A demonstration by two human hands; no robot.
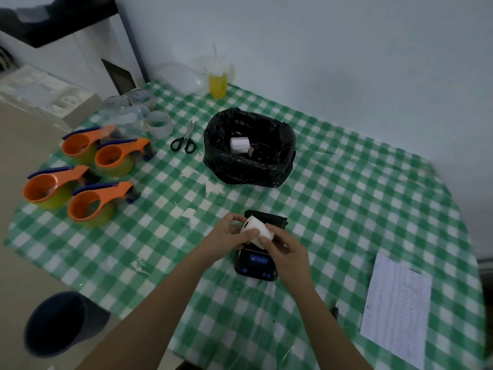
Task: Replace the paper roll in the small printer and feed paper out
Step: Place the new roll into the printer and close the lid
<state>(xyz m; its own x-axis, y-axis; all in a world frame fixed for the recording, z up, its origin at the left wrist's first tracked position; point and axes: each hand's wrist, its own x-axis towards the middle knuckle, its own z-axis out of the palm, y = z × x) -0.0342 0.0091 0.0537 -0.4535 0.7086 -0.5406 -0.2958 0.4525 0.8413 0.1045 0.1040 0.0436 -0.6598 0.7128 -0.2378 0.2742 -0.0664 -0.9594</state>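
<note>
A white paper roll [256, 229] is held just above the small black printer [255, 265], which lies on the checked tablecloth near the front. The printer's lid [269, 218] stands open behind the roll. My left hand [230, 233] grips the roll's left end, thumb on top. My right hand [288, 253] holds the roll's right end and covers part of the printer. Another white roll [239, 146] lies inside a bin lined with a black bag [249, 169] further back.
Several orange tape dispensers [88, 188] sit at the left, with tape rolls [160, 123] and scissors [185, 141] behind them. A yellow drink cup [218, 84] stands by the wall. A printed sheet [396, 308] lies at the right. A dark bin [61, 323] stands on the floor.
</note>
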